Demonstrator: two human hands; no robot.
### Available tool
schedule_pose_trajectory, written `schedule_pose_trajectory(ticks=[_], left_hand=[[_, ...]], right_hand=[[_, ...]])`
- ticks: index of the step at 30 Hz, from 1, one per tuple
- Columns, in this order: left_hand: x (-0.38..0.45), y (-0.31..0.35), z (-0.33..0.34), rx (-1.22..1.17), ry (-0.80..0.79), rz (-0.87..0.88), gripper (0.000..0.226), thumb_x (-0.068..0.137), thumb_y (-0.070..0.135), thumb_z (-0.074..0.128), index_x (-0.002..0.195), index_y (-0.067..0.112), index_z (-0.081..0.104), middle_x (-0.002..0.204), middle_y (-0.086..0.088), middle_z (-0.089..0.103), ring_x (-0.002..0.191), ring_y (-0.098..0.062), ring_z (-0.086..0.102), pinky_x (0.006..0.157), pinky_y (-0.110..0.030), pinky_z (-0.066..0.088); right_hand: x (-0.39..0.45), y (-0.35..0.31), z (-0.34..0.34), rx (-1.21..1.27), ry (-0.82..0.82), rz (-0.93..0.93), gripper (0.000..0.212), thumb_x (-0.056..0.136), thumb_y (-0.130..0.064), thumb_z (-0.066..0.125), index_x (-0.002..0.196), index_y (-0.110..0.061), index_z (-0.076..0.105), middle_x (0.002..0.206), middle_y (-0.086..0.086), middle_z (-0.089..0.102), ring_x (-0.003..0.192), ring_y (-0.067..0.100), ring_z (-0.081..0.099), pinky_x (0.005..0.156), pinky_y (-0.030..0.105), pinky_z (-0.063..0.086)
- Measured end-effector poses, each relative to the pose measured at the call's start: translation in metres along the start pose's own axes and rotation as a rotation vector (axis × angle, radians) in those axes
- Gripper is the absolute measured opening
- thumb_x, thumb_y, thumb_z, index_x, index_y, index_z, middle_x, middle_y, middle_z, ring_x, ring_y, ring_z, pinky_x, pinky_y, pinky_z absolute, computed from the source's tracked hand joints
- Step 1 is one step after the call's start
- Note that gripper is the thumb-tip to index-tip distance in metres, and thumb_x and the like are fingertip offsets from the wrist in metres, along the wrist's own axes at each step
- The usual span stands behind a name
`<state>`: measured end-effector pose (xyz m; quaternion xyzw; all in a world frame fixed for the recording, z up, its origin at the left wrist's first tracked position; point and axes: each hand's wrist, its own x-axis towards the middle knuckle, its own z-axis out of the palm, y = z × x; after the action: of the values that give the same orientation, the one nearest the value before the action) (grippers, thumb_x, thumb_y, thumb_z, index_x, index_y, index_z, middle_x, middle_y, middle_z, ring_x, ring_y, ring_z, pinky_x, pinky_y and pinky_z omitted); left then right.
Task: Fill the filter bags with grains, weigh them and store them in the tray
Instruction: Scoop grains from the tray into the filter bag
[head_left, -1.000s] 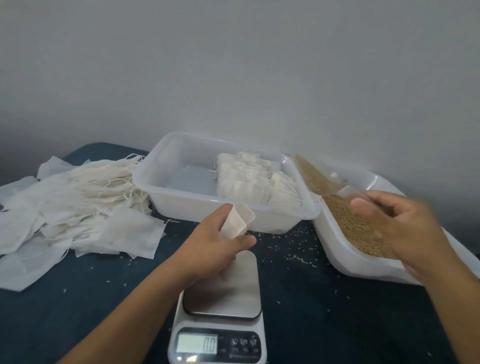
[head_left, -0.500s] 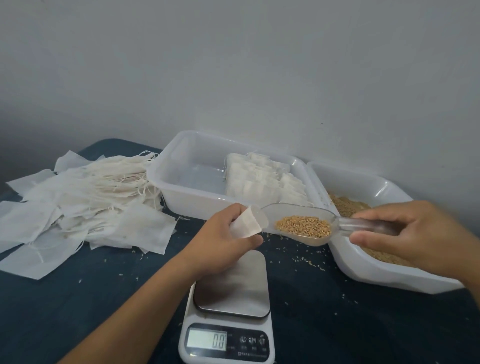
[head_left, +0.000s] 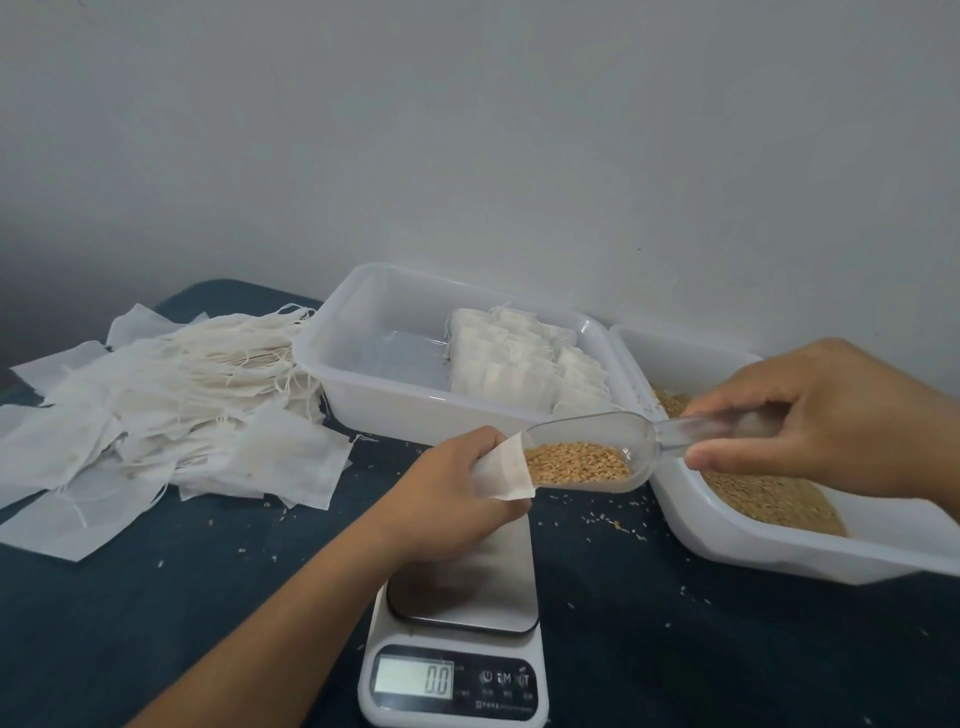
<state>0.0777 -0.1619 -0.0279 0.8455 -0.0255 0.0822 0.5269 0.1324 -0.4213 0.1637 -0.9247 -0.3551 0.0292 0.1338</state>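
Scoop (head_left: 587, 457) lip at filter bag (head_left: 506, 470) mouth | left hand (head_left: 457, 488) holds bag | right hand (head_left: 826, 415) scoop

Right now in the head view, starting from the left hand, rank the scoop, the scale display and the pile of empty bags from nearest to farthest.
From the left hand:
1. Scoop, its mouth at the bag the fingers hold, just to the right.
2. Scale display, below, toward the camera.
3. Pile of empty bags, far left on the table.
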Motion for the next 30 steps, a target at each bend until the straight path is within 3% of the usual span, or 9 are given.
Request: schedule_pose_trajectory(ticks=[6,11,17,21,24,28,30], left_hand=[[0.0,-0.001,0.0,-0.01,-0.004,0.016,0.027,0.084,0.038,0.076,0.107,0.032,0.064,0.1,0.012,0.069,0.089,-0.004,0.064,0.08,-0.024,0.052],[0.0,0.0,0.0,-0.025,0.014,0.017,0.02,0.082,0.039,0.076,0.095,0.035,0.062,0.091,0.019,0.066,0.081,0.001,0.061,0.065,-0.011,0.041],[0.0,0.0,0.0,-0.062,0.003,-0.007,0.024,0.082,0.042,0.075,0.102,0.036,0.064,0.099,0.017,0.07,0.088,0.0,0.064,0.069,-0.012,0.045],[0.0,0.001,-0.002,-0.085,0.009,-0.03,0.024,0.082,0.043,0.076,0.1,0.034,0.064,0.096,0.013,0.069,0.084,-0.002,0.064,0.069,-0.015,0.046],[-0.001,0.005,-0.003,-0.131,0.015,-0.048,0.024,0.078,0.045,0.075,0.097,0.035,0.064,0.093,0.015,0.068,0.08,0.001,0.062,0.065,-0.01,0.044],[-0.002,0.008,-0.004,-0.259,0.04,-0.072,0.024,0.075,0.042,0.076,0.095,0.033,0.067,0.09,0.013,0.071,0.073,0.002,0.061,0.063,-0.007,0.044],[-0.003,0.008,-0.005,-0.32,0.036,-0.086,0.025,0.076,0.039,0.078,0.099,0.032,0.069,0.094,0.009,0.073,0.078,-0.004,0.065,0.067,-0.01,0.047]], right_hand=[[0.002,-0.006,-0.004,-0.025,-0.028,-0.015,0.034,0.059,-0.068,0.078,0.092,-0.06,0.074,0.076,-0.022,0.074,0.064,0.004,0.065,0.059,0.009,0.045],[0.001,-0.005,-0.006,-0.045,-0.009,-0.015,0.037,0.058,-0.071,0.077,0.094,-0.062,0.073,0.077,-0.024,0.074,0.069,0.004,0.067,0.063,0.011,0.048],[-0.001,-0.003,-0.009,-0.049,0.007,-0.009,0.034,0.06,-0.072,0.077,0.093,-0.063,0.073,0.077,-0.026,0.074,0.069,0.003,0.068,0.062,0.015,0.051],[-0.003,0.003,-0.004,-0.006,0.05,-0.008,0.038,0.06,-0.084,0.073,0.093,-0.065,0.071,0.079,-0.027,0.074,0.071,0.003,0.07,0.062,0.022,0.054],[-0.003,0.014,0.005,0.06,0.058,0.005,0.03,0.061,-0.074,0.076,0.088,-0.06,0.075,0.078,-0.02,0.075,0.068,0.004,0.069,0.062,0.02,0.053],[-0.008,0.029,0.024,0.158,0.076,0.055,0.029,0.064,-0.062,0.077,0.091,-0.051,0.078,0.084,-0.012,0.078,0.076,0.015,0.072,0.075,0.034,0.056],[-0.01,0.037,0.036,0.238,0.102,0.077,0.027,0.068,-0.055,0.08,0.093,-0.047,0.08,0.084,-0.005,0.078,0.077,0.022,0.07,0.074,0.029,0.055]])
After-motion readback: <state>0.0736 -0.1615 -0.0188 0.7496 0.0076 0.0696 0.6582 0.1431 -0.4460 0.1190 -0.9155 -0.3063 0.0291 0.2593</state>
